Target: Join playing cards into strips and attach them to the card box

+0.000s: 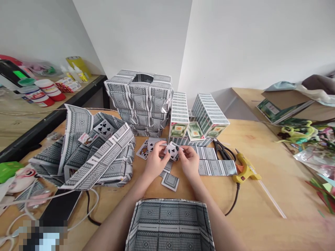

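Between both hands, face up, is a playing card (172, 150) with black club marks. My left hand (157, 161) pinches its left edge, and my right hand (188, 161) has its right edge between thumb and fingers. Under and in front of them lie loose cards, one of them a patterned card (170, 181) face down. More face-up cards (144, 149) lie just beyond my left hand. To the right of my right hand stretch rows of joined cards (217, 167). Nearest me stands an open box made of cards (167, 228), between my forearms.
A tall card-covered box (142, 101) stands at the back, beside stacked card packs (179, 115). A folded card structure (104, 157) is at left. Black scissors (223, 150) and a yellow glue gun (244, 169) with a cord lie right. White cables (52, 197) cross the left side.
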A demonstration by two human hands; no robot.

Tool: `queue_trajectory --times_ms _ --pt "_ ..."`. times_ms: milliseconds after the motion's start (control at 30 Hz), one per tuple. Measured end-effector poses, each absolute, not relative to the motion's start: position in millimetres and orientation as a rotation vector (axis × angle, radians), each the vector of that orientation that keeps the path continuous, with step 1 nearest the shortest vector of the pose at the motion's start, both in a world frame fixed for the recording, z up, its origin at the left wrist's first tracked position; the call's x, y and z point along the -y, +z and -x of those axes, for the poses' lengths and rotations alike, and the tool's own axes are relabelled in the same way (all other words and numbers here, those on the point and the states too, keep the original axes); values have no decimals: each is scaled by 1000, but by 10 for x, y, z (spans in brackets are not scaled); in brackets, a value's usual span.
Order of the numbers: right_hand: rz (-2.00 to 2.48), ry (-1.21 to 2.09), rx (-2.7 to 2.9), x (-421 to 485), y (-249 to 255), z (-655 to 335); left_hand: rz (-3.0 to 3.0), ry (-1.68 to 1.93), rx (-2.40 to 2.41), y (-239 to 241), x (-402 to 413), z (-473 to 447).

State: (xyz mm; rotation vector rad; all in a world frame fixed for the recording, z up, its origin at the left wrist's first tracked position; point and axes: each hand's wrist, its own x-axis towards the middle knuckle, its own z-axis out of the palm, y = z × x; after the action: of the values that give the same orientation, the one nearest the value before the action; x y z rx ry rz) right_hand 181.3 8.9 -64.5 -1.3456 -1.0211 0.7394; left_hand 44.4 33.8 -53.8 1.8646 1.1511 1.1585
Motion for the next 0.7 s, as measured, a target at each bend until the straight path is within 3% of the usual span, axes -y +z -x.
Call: queue_trajectory --times_ms 533,700 --pt "1399 852 1143 -60 -691 -1797 -2076 1354 -1160 -507 -393 -420" --pt "1314 1032 1061 -64 -648 -1772 -2111 1328 -1171 -537 -404 -397"
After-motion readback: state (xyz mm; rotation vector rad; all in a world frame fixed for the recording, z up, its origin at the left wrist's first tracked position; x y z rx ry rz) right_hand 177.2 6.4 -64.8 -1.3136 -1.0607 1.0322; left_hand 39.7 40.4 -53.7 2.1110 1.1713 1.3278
